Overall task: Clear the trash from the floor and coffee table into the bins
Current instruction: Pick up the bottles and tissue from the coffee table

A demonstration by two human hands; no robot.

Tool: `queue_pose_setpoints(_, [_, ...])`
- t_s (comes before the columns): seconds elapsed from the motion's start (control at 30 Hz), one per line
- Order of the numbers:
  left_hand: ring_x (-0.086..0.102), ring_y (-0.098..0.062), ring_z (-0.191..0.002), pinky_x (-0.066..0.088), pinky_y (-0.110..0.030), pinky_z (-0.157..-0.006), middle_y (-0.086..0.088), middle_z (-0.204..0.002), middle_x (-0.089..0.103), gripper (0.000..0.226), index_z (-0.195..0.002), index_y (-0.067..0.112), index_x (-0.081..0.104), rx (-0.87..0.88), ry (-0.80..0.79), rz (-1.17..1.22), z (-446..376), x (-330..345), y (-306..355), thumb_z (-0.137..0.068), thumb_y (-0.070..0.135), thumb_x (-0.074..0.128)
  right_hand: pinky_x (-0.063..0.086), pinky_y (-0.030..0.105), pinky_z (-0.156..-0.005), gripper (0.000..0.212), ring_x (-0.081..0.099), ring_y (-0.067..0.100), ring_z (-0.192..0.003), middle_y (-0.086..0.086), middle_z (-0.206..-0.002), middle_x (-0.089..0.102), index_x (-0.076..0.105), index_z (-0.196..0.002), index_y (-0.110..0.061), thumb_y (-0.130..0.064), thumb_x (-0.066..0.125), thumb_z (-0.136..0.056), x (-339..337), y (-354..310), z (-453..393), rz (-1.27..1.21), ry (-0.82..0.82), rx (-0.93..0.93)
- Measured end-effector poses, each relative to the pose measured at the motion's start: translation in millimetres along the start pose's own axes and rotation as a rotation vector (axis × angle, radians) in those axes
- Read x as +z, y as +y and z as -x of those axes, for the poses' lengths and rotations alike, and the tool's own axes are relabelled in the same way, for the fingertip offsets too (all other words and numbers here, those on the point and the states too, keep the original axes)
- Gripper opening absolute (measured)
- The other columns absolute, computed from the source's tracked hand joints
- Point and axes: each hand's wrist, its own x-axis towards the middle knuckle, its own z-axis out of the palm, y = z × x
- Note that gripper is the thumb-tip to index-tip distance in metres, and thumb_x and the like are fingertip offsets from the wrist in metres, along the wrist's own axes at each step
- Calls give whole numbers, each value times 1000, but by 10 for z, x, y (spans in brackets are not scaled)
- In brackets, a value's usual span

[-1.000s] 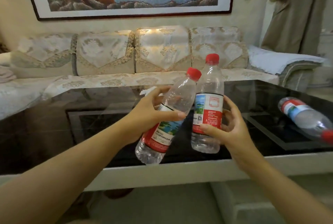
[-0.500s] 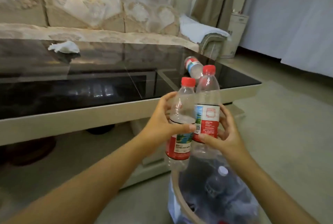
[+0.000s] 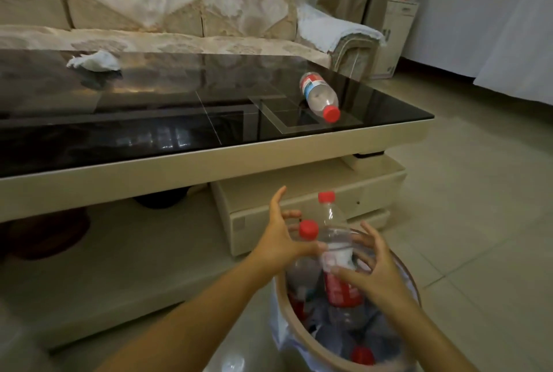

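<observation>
1. Bottles with red caps number three in plain view outside the bin's heap: two upright between the hands over the bin [image 3: 282,305], and one lying on its side on the coffee table [image 3: 209,159].
2. Of the upright pair, the taller bottle [image 3: 336,255] stands with its red label inside the bin's mouth, and the shorter bottle [image 3: 305,240] sits just left of it, cap level with the left thumb.
3. Left hand [image 3: 282,240] reaches in from the lower left, fingers spread and straight; its thumb tip lies at the taller bottle's shoulder, the fingers free of both bottles.
4. Right hand [image 3: 372,267] comes from the lower right, fingers splayed apart and loosely bent around the taller bottle; whether they touch it I cannot tell.
5. Lying bottle [image 3: 318,96] rests near the table's right end, cap toward the camera.
6. One crumpled white tissue [image 3: 95,61] lies at the table's far left edge.
7. Inside the lined bin are more bottles, too jumbled to count.
</observation>
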Motion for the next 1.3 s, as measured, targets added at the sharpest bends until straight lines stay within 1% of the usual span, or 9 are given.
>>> queue_pose_setpoints(0.1, [52,-6,-108,53,-15,-65,7,-121,47,117,-139,48,11,39,33,-47,-19,-146,163,-60,11,88,51,13,-73,87,54,5,-114,-10,-125,53,38,-127,-43,-4,83,-62,85,-163,-107,-7,15,-57])
queue_pose_setpoints(0.37, [57,-1,-106,52,-21,-81,11,-117,54,85,-133,41,36,244,145,-211,107,-920,865,-66,21,83,40,27,-97,57,47,-1,-120,-18,-129,51,50,-124,-41,-20,76,-77,663,-1114,-462,162,-116,-312])
queue_pose_setpoints(0.47, [58,2,-102,52,-19,-85,10,-113,58,71,-129,35,42,329,203,-260,130,-1258,1017,-71,18,80,39,19,-97,46,46,-5,-118,-18,-126,51,56,-122,-33,-21,72,-81,1002,-1437,-676,293,-145,-464])
queue_pose_setpoints(0.6, [47,9,-112,41,-12,-87,22,-118,52,62,-127,43,39,499,348,-702,33,-1781,1215,-74,37,72,37,13,-96,40,44,-4,-119,-13,-127,49,59,-121,-26,-19,70,-83,1421,-1740,-1072,495,-146,-623])
queue_pose_setpoints(0.7, [44,-8,-121,43,-27,-93,11,-130,47,69,-134,37,34,520,480,-975,-209,-2129,1298,-77,33,72,41,23,-99,37,46,4,-119,-6,-126,50,61,-119,-21,-16,69,-83,1604,-1866,-1411,640,-124,-647])
queue_pose_setpoints(0.8, [41,-19,-127,42,-37,-98,3,-140,42,77,-140,32,30,369,477,-1097,-429,-2291,1267,-77,34,73,42,28,-98,38,45,6,-121,-7,-130,47,60,-120,-23,-17,68,-83,1700,-1970,-1697,756,-132,-631])
queue_pose_setpoints(0.97, [35,-19,-132,41,-38,-103,2,-146,35,74,-145,31,24,270,419,-1197,-529,-2443,1384,-83,37,65,44,31,-95,45,41,12,-127,-6,-141,41,54,-127,-25,-24,65,-84,1684,-2294,-2091,1171,-307,-638])
queue_pose_setpoints(1.1, [28,-20,-138,33,-38,-108,1,-151,28,77,-147,30,18,114,304,-1223,-552,-2519,1738,-85,38,63,38,34,-100,57,40,20,-131,-2,-146,38,48,-133,-26,-13,67,-81,1263,-2825,-2458,1419,-427,-600])
queue_pose_setpoints(1.3, [25,-19,-139,31,-35,-108,1,-153,24,75,-149,29,16,77,168,-1280,-1025,-2279,2065,-87,37,59,14,45,-115,102,13,25,-144,0,-159,7,9,-148,-33,-6,74,-74,248,-3086,-3338,1986,-767,-436])
